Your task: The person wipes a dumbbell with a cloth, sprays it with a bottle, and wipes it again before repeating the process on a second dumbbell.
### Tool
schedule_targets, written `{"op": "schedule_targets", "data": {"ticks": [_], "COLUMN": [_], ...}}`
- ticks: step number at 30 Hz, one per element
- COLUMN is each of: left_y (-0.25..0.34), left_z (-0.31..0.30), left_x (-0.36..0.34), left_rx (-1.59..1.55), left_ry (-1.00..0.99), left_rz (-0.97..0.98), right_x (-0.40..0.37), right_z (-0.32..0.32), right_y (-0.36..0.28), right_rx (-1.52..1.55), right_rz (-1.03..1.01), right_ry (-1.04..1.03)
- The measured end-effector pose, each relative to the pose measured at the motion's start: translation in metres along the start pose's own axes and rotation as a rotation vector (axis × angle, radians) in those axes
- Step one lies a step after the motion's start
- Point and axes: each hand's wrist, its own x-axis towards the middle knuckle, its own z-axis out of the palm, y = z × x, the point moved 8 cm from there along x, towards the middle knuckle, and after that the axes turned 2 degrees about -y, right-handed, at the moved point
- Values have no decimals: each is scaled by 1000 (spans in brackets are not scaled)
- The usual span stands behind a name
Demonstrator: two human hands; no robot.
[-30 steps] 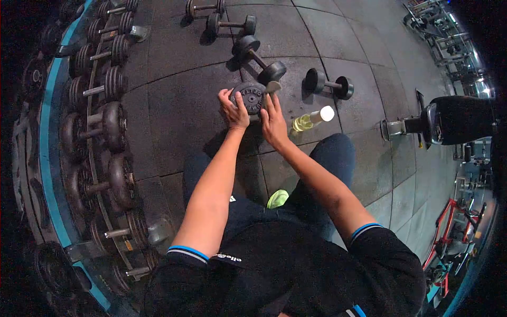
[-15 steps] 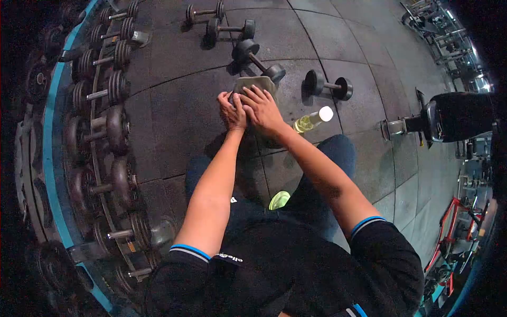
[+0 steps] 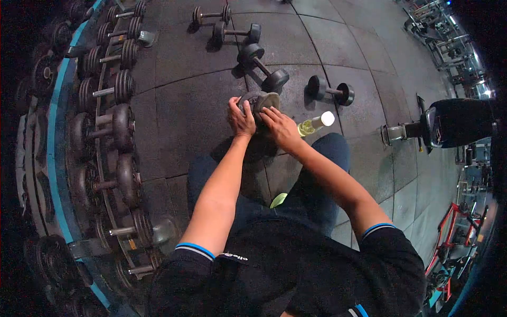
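Note:
Just beyond my knees, my left hand (image 3: 242, 118) is wrapped round the side of a dark round weight, seemingly one end of a dumbbell (image 3: 248, 98). A grey-olive cloth (image 3: 271, 100) drapes over the right side of that weight. My right hand (image 3: 281, 128) presses the cloth against it with bent fingers. The rest of the weight is hidden behind my hands and the cloth. Close to my right wrist stands a clear bottle (image 3: 308, 127) with yellowish liquid and a white cap.
Several black dumbbells lie on the dark tiled floor ahead, one (image 3: 330, 91) to the right and another (image 3: 262, 67) just beyond my hands. A loaded dumbbell rack (image 3: 108, 185) runs along my left. A padded bench (image 3: 459, 122) and a red-framed machine (image 3: 446, 232) stand right.
My hands have moved apart; the left now grips the weight's left side. The cloth has shifted right, uncovering part of the dark weight. The whole view has tilted slightly.

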Motion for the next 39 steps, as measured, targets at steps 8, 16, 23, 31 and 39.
{"op": "schedule_targets", "data": {"ticks": [8,16,23,31,39], "left_y": [-25,-5,-4,-28,-29], "left_z": [9,0,-2,5,10], "left_x": [14,9,14,14,11], "left_rx": [-6,-49,-12,-108,-98], "left_ry": [69,70,40,23,46], "left_rz": [-9,76,-18,-99,-82], "right_x": [30,15,25,76,10], "right_z": [-9,-5,-66,-10,-1], "right_y": [30,6,47,12,-11], "right_rx": [-129,18,559,448,219], "right_rz": [-50,102,355,-9,111], "right_ry": [-80,-7,195,156,144]}}
